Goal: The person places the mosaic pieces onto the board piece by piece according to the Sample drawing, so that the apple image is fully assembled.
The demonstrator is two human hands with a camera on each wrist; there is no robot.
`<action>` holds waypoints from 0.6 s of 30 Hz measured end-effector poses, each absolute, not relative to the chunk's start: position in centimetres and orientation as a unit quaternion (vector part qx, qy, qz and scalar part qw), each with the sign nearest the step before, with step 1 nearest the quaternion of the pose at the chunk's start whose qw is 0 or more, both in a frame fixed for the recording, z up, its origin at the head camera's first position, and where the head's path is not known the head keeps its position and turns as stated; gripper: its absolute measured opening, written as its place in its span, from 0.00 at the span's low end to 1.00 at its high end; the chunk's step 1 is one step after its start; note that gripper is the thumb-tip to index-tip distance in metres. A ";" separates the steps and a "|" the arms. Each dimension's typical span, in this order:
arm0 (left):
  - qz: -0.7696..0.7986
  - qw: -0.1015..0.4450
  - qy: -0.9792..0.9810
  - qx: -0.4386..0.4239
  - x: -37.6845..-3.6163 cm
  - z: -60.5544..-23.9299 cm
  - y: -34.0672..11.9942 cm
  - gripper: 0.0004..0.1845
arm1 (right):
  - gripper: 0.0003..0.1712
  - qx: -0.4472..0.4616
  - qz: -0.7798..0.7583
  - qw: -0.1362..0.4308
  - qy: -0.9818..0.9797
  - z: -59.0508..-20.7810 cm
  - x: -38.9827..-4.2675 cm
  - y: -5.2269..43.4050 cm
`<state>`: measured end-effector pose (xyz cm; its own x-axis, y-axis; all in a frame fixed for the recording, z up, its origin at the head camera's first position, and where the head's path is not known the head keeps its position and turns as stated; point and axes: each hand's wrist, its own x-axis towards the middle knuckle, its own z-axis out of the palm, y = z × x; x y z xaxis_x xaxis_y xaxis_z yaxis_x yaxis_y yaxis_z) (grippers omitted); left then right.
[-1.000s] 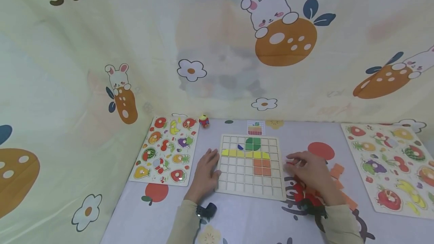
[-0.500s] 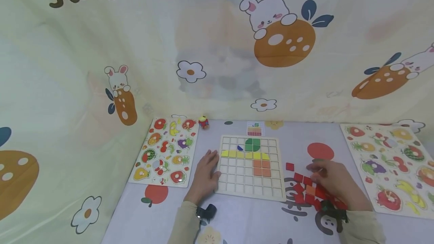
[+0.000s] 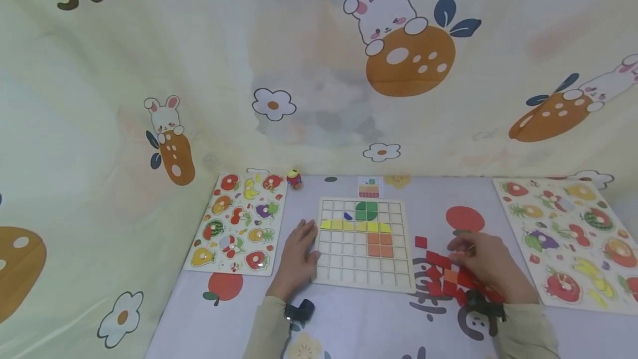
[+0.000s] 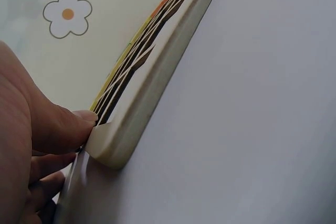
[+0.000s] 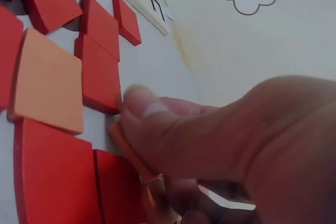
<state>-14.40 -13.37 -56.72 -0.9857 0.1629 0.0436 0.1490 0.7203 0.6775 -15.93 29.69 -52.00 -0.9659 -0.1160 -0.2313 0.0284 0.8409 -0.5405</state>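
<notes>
In the head view, my left hand lies along the left side of a white grid board. Its thumb touches the board's rim in the left wrist view, with the other fingers lower down beside it. Green, yellow, orange and blue pieces fill some of the cells. To the board's right, my right hand is over loose square tiles. Thumb and fingers pinch an orange tile, partly hidden by the thumb. Red tiles and a flat orange tile lie close by.
A small picture card sits behind the board, and a little toy figure stands at the back left. Fruit puzzle boards lie at left and right. A patterned curtain rises behind the table.
My right hand has left a red tile beside the board's right edge and moved right to the loose tiles, where it now pinches an orange one. My left hand has stayed at the board.
</notes>
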 end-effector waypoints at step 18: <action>0.368 0.004 0.926 0.087 -14.4 -56.9 -13.3 0.32 | 0.20 0.019 -0.394 -0.075 0.916 -52.8 -16.1 28.0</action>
<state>-14.42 -13.34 -56.90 -0.9849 0.1634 0.0568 0.1578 0.7147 0.6814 -16.12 28.02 -52.77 -0.9880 0.0948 0.1220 -0.0235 0.6881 -0.7252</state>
